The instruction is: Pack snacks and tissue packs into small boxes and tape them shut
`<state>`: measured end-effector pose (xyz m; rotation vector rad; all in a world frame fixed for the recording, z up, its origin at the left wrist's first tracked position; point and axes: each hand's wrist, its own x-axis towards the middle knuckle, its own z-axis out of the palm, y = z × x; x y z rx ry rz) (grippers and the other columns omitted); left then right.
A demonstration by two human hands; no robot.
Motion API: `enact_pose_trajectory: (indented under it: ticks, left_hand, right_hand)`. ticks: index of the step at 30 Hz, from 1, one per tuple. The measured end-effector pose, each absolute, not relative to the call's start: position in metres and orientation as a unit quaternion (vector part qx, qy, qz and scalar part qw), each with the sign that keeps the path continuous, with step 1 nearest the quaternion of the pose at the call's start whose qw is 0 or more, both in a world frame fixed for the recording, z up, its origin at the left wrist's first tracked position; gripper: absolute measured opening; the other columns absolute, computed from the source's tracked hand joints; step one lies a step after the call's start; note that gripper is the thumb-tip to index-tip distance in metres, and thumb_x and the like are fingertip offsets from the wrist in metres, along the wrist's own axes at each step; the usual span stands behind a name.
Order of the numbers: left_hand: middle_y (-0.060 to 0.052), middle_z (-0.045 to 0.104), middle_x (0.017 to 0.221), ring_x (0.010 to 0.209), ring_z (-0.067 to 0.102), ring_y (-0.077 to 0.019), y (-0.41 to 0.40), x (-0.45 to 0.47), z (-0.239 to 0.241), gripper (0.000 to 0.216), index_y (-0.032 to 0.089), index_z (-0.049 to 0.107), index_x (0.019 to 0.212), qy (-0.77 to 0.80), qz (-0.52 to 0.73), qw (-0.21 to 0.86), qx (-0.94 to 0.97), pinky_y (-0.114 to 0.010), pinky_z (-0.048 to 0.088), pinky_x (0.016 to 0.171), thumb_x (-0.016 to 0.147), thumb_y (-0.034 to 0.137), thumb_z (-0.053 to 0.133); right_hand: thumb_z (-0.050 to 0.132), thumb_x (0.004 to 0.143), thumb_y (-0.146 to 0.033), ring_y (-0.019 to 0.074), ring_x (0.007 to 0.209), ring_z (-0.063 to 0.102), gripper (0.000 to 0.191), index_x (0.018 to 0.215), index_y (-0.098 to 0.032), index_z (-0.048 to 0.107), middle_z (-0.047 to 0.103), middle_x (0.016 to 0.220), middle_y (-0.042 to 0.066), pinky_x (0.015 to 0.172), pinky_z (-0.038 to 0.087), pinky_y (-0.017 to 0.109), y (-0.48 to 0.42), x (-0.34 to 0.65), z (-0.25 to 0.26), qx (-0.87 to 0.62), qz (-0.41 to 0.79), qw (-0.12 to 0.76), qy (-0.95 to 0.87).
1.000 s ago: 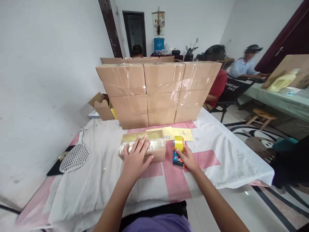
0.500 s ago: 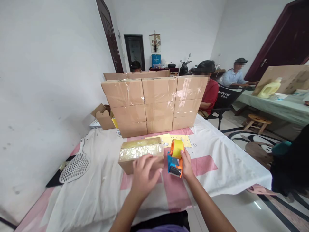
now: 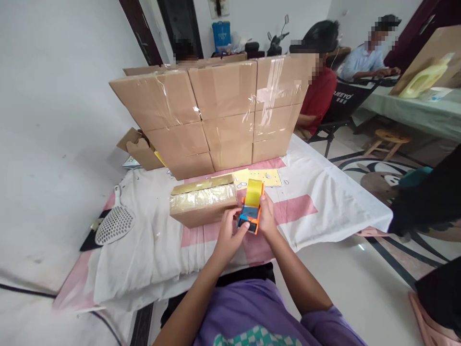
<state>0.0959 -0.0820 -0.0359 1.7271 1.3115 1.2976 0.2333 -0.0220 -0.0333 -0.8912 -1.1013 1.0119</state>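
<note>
My right hand (image 3: 267,217) grips an orange and blue tape dispenser (image 3: 249,215) with a yellow tape roll (image 3: 254,191), lifted just above the table. My left hand (image 3: 228,235) has its fingers closed on the dispenser's left side. Directly left of it a small cardboard box (image 3: 203,206) with a shiny taped top lies on the white and pink cloth (image 3: 309,206).
A wall of stacked taped cartons (image 3: 219,113) stands at the far side, with an open small box (image 3: 139,151) to its left. A white perforated scoop (image 3: 115,222) lies at the left. A yellow sheet (image 3: 260,177) lies behind the dispenser. Other people sit beyond, at the right.
My left hand left the small box's top and came over to the dispenser. My right hand lifted the dispenser off the cloth and drew it nearer. The view tilted down.
</note>
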Motion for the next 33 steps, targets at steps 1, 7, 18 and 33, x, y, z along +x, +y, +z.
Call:
enact_pose_trajectory:
  ticks: [1,7,18,33]
  left_hand:
    - [-0.009,0.061,0.119,0.110,0.059,-0.0223,-0.082,0.098,-0.038,0.033,0.023,0.056,0.126,0.494,0.493,0.313,0.644,-0.038,0.047,0.098,0.094,0.032,0.060]
    - [-0.008,0.063,0.116,0.105,0.061,-0.0214,-0.087,0.103,-0.040,0.034,0.023,0.056,0.125,0.500,0.509,0.291,0.637,-0.036,0.049,0.092,0.093,0.032,0.063]
    - [-0.008,0.059,0.114,0.105,0.055,-0.0211,-0.097,0.078,-0.022,0.019,0.025,0.074,0.110,0.413,0.428,0.087,0.799,-0.038,0.048,0.094,0.092,0.026,0.067]
    - [-0.004,0.070,0.083,0.078,0.055,-0.0197,-0.104,0.071,-0.014,0.022,0.026,0.072,0.092,0.398,0.297,-0.097,0.863,-0.035,0.033,0.074,0.101,0.026,0.052]
  right_hand:
    - [0.045,0.099,-0.061,0.0206,0.078,0.064,0.045,0.100,-0.020,0.066,0.069,0.088,0.004,0.071,0.052,0.032,-0.024,0.234,-0.033,-0.394,0.435,0.638,-0.498]
    - [0.045,0.099,-0.063,0.0200,0.073,0.063,0.047,0.095,-0.021,0.065,0.069,0.083,0.004,0.068,0.051,0.032,-0.031,0.240,-0.029,-0.402,0.435,0.640,-0.490]
    - [0.042,0.095,-0.071,0.0236,0.085,0.068,0.057,0.092,-0.020,0.067,0.073,0.088,0.006,0.078,0.056,0.036,-0.037,0.242,-0.023,-0.457,0.461,0.621,-0.440]
    - [0.043,0.094,-0.074,0.0205,0.074,0.058,0.057,0.078,-0.022,0.060,0.063,0.077,0.003,0.067,0.048,0.033,-0.053,0.240,-0.012,-0.489,0.453,0.591,-0.455]
